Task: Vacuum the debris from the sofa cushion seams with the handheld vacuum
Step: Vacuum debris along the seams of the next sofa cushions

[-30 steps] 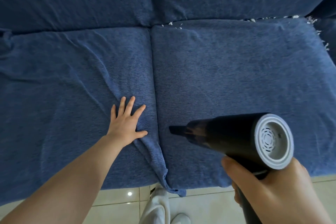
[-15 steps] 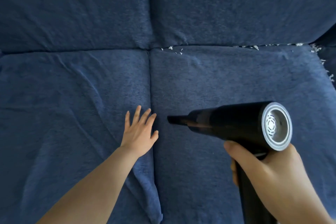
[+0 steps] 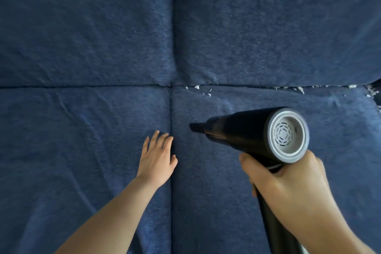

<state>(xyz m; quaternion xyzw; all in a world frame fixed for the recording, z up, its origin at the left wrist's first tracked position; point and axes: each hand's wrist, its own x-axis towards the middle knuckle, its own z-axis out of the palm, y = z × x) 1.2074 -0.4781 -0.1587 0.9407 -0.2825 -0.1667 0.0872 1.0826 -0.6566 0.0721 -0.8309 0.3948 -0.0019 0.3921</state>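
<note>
Sofa (image 3: 82, 27): dark blue nubby fabric, fills whole view; 2 back cushions up top, 2 seat cushions below.
Left seat cushion (image 3: 72, 140): creased cover, wrinkles run diag. L of the left hand's fingers.
Right seat cushion (image 3: 216, 202): smoother, lies under the vac and right hand.
Seams: vertical seam (image 3: 171, 109) betw. seat cushions, just R of left fingertips; horiz. seam (image 3: 82, 86) where seats meet backs, well beyond both hands.
Handheld vacuum (image 3: 247, 128): black barrel, grey round vented rear cap facing cam; narrow nozzle (image 3: 195, 127) points L, tip near vertical seam, just up-right of left fingertips. Can't tell if tip touches fabric.
Right hand (image 3: 288, 187): fingers curled round vac's black handle below barrel, thumb wrapped across front.
Left hand (image 3: 156, 161): palm down on left seat cushion at edge of vertical seam; fingers (image 3: 159, 140) straight, close together, thumb out toward seam.
Debris (image 3: 203, 89): small white flecks along horiz. seam, beyond nozzle; more bits (image 3: 299, 89) farther R along same seam, up to far right edge, well past right hand's fingers.
</note>
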